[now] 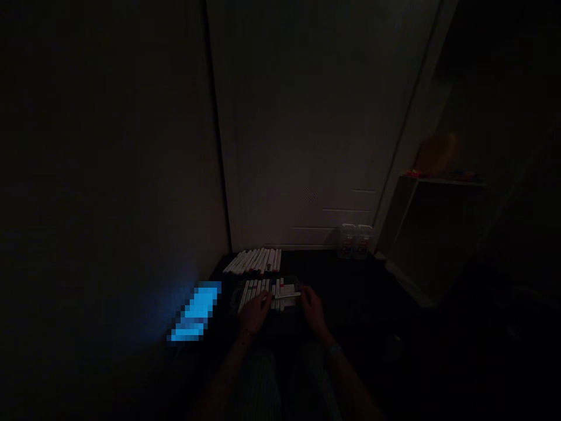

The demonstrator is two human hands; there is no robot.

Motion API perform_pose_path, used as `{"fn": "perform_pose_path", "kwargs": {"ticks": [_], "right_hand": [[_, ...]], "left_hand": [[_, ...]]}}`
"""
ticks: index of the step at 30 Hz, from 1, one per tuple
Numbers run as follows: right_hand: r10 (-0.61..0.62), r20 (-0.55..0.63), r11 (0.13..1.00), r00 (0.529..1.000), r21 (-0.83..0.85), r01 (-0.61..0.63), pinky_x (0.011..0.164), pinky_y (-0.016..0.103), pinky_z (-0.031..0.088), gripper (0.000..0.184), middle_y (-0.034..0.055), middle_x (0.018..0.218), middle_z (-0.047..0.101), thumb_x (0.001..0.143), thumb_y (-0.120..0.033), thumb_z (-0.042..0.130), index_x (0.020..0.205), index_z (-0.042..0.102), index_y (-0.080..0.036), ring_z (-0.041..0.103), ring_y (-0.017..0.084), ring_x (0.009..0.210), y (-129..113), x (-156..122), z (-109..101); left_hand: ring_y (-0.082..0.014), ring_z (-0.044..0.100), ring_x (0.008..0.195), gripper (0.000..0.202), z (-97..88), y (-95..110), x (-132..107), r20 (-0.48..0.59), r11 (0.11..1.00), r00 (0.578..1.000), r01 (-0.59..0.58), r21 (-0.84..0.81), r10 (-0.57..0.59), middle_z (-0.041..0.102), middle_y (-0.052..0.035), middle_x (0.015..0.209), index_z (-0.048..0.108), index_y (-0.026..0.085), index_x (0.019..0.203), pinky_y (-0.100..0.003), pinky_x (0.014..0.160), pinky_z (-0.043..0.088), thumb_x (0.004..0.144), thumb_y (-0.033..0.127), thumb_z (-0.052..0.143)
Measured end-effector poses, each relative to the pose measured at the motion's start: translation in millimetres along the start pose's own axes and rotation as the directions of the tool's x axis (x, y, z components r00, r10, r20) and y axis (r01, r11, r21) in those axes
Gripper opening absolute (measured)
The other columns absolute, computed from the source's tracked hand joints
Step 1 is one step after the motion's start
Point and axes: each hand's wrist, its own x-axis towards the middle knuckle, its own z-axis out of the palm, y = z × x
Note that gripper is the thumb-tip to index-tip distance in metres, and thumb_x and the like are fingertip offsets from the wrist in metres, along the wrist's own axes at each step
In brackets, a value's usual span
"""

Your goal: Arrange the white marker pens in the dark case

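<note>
A white marker [288, 295] lies crosswise between my two hands, above a dark tray [289, 280] with several white markers [254, 288] set side by side in it. At the marker's left end, my left hand [255, 311] is closed with its fingertips on it. My right hand [310, 302] pinches the other end near the tray's right side. Behind the tray, more white markers [256, 261] with coloured ends lie in a row on the dark table. The room is very dim, so the fingertips are hard to make out.
A glowing blue, pixelated screen [196, 313] is at the table's left. Two clear plastic cases [355, 241] stand at the back right against the pale panel [302, 146]. Farther right is a shelf unit [405, 216] with an orange-brown object [438, 152] on top.
</note>
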Motion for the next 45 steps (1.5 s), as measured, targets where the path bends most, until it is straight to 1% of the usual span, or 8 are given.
{"fn": "perform_pose_path", "kwargs": {"ticks": [6, 10, 14, 17, 21, 24, 30, 45], "right_hand": [[0.034, -0.011, 0.999, 0.999, 0.013, -0.034, 0.071, 0.025, 0.045, 0.028, 0.0029, 0.091, 0.064, 0.082, -0.037, 0.040, 0.096, 0.059, -0.021, 0.059, 0.016, 0.082, 2.7, 0.8, 2.1], [0.063, -0.003, 0.997, 0.998, 0.044, -0.062, 0.068, 0.025, 0.045, 0.028, 0.0032, 0.089, 0.064, 0.081, -0.039, 0.042, 0.095, 0.058, -0.021, 0.059, 0.017, 0.079, 0.9, 0.5, 2.6], [0.088, 0.027, 0.991, 0.996, 0.096, -0.090, 0.063, 0.025, 0.046, 0.029, 0.0039, 0.085, 0.065, 0.079, -0.041, 0.046, 0.095, 0.058, -0.020, 0.060, 0.017, 0.076, -2.6, -0.3, 0.7], [0.086, 0.040, 0.989, 0.995, 0.120, -0.090, 0.061, 0.024, 0.046, 0.031, 0.0041, 0.082, 0.065, 0.079, -0.041, 0.046, 0.096, 0.059, -0.019, 0.060, 0.017, 0.073, -3.6, -0.9, 0.1], [0.085, 0.028, 0.994, 0.996, 0.061, -0.087, 0.059, 0.023, 0.045, 0.032, 0.0030, 0.079, 0.064, 0.075, -0.043, 0.051, 0.095, 0.060, -0.018, 0.058, 0.016, 0.071, -2.4, -0.8, 1.9], [0.085, 0.027, 0.996, 0.996, 0.025, -0.086, 0.061, 0.024, 0.045, 0.033, 0.0025, 0.078, 0.064, 0.073, -0.043, 0.054, 0.093, 0.061, -0.019, 0.059, 0.016, 0.071, -1.3, 0.1, 3.3], [0.068, 0.066, 0.996, 0.996, 0.055, -0.071, 0.068, 0.026, 0.046, 0.030, 0.0039, 0.085, 0.065, 0.076, -0.042, 0.051, 0.092, 0.063, -0.019, 0.060, 0.018, 0.078, -0.6, 0.9, 2.2], [0.027, 0.006, 0.998, 1.000, 0.063, -0.027, 0.077, 0.026, 0.044, 0.030, 0.0036, 0.098, 0.063, 0.083, -0.035, 0.039, 0.102, 0.058, -0.021, 0.057, 0.017, 0.089, -3.3, -1.7, 0.1]], "left_hand": [[-0.0154, 0.059, 0.086, 0.039, -1.1, 0.5, -0.2, -0.016, 1.000, 1.000, -0.004, 0.002, 0.004, 0.066, -0.0020, 0.094, 0.058, 0.025, 0.099, -0.022, 0.068, 0.037, 0.085, 0.047, 0.029], [-0.0147, 0.059, 0.082, 0.038, 0.5, -1.9, 0.6, -0.014, 0.999, 0.999, -0.032, 0.014, 0.033, 0.066, -0.0009, 0.090, 0.059, 0.026, 0.098, -0.021, 0.063, 0.036, 0.086, 0.046, 0.029], [-0.0150, 0.059, 0.085, 0.038, 2.6, -3.0, 1.0, -0.059, 0.999, 0.998, -0.030, 0.023, 0.031, 0.066, -0.0014, 0.097, 0.058, 0.026, 0.100, -0.022, 0.065, 0.037, 0.086, 0.045, 0.029], [-0.0155, 0.059, 0.087, 0.038, 3.1, -2.8, 1.0, -0.049, 1.000, 0.999, -0.007, 0.030, 0.009, 0.065, -0.0014, 0.098, 0.058, 0.026, 0.101, -0.022, 0.067, 0.037, 0.086, 0.045, 0.029], [-0.0156, 0.058, 0.091, 0.039, 1.9, -2.1, 0.2, -0.035, 1.000, 0.999, -0.013, 0.028, 0.014, 0.064, -0.0020, 0.101, 0.057, 0.025, 0.103, -0.022, 0.069, 0.037, 0.086, 0.045, 0.029], [-0.0151, 0.058, 0.089, 0.039, 0.6, -1.1, -0.3, -0.038, 0.999, 0.998, -0.041, 0.033, 0.043, 0.064, -0.0024, 0.100, 0.057, 0.024, 0.102, -0.022, 0.069, 0.037, 0.086, 0.045, 0.029], [-0.0151, 0.059, 0.082, 0.041, -0.1, 0.2, -0.5, -0.029, 0.998, 0.999, -0.036, 0.052, 0.037, 0.066, -0.0023, 0.090, 0.059, 0.025, 0.097, -0.022, 0.064, 0.036, 0.087, 0.046, 0.026], [-0.0153, 0.059, 0.087, 0.042, 3.2, -3.3, 0.7, -0.047, 0.999, 0.999, -0.026, 0.038, 0.028, 0.065, -0.0038, 0.097, 0.058, 0.023, 0.103, -0.022, 0.067, 0.038, 0.086, 0.046, 0.027]]}}
